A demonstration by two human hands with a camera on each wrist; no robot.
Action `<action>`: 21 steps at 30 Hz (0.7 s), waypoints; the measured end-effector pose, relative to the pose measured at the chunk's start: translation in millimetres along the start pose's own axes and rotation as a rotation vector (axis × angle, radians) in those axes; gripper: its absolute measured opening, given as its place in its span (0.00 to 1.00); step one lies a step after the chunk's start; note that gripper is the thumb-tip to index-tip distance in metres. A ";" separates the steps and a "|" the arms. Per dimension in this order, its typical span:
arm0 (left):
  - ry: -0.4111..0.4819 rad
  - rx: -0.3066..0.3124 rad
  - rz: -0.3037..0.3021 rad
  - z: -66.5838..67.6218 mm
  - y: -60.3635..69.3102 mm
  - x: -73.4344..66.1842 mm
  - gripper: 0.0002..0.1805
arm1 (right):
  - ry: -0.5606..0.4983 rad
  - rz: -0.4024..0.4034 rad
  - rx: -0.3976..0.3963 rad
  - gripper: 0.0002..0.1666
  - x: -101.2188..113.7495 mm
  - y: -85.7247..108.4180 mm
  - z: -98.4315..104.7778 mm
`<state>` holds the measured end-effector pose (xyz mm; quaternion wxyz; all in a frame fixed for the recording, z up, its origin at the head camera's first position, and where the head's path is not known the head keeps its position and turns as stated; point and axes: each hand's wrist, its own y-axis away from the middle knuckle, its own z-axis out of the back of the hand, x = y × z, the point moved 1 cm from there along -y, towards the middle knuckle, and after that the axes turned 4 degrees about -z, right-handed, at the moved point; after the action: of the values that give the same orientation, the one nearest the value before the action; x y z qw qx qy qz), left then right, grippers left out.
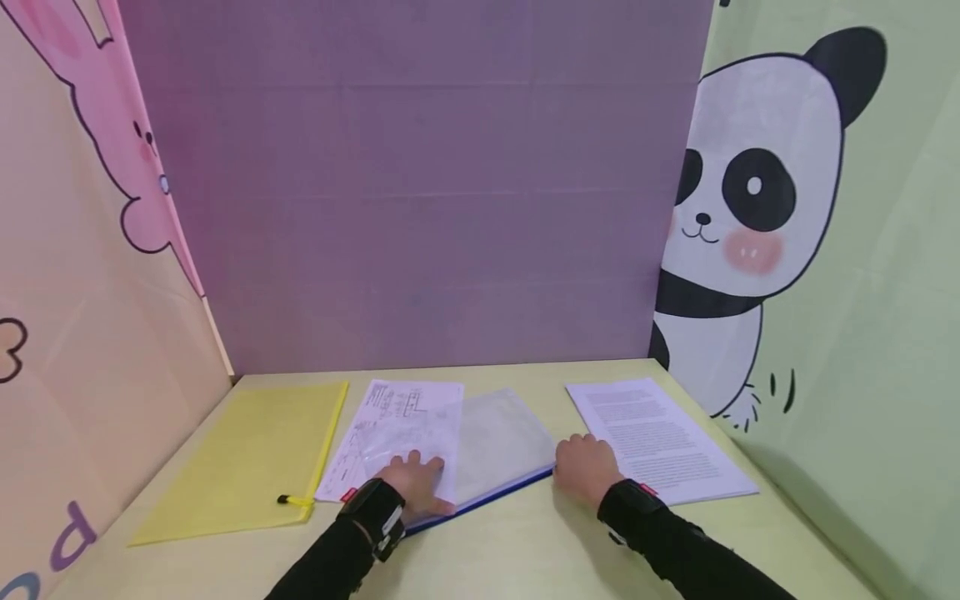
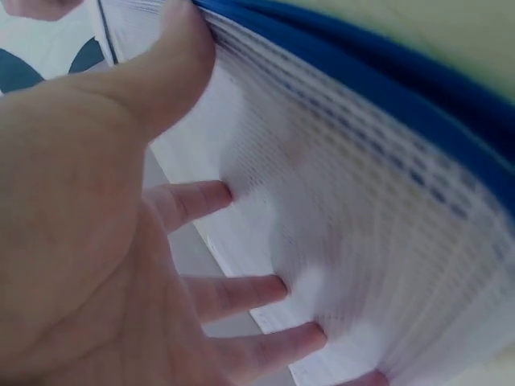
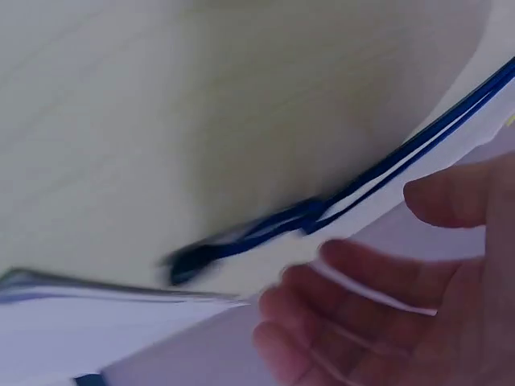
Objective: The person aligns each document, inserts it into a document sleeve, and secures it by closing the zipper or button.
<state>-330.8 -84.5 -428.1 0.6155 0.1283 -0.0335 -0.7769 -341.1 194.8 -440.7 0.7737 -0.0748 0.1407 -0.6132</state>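
A clear mesh pouch (image 1: pixel 506 433) with a blue zip edge (image 1: pixel 502 493) lies at an angle in the table's middle, partly over a printed sheet (image 1: pixel 390 408). My left hand (image 1: pixel 416 483) rests spread on its near left part; in the left wrist view the left hand's fingers (image 2: pixel 249 297) touch the white mesh (image 2: pixel 314 201), thumb near the blue edge (image 2: pixel 386 72). At the pouch's right corner is my right hand (image 1: pixel 587 468). In the right wrist view the right hand (image 3: pixel 386 297) has loosely bent fingers apart from the thumb, beside the blue zip edge (image 3: pixel 410 149) and its dark end (image 3: pixel 189 264).
A yellow zip pouch (image 1: pixel 240 458) with a black-tipped pull lies at the left of the table. To the right is a stack of printed paper (image 1: pixel 652 433). Behind the table stands a purple panel (image 1: pixel 435 208), with decorated side walls at left and right.
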 end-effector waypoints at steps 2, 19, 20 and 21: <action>-0.004 -0.001 0.000 0.2 0.8 -0.2 0.43 | 0.018 0.014 -0.022 0.18 18.3 3.1 5.1; 0.073 -0.158 -0.101 18.5 -10.6 22.9 0.15 | -0.069 0.022 0.170 0.37 145.2 14.9 22.0; 0.076 -0.172 -0.086 18.7 -13.4 27.5 0.16 | -0.066 0.032 0.170 0.38 151.7 15.6 22.7; 0.067 -0.186 -0.069 17.9 -16.8 31.9 0.16 | -0.064 0.045 0.175 0.39 158.1 16.9 24.6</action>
<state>-357.7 -113.1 -419.4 0.5984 0.0976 0.0637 -0.7926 -284.8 44.0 -442.2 0.7950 -0.0234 0.0635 -0.6028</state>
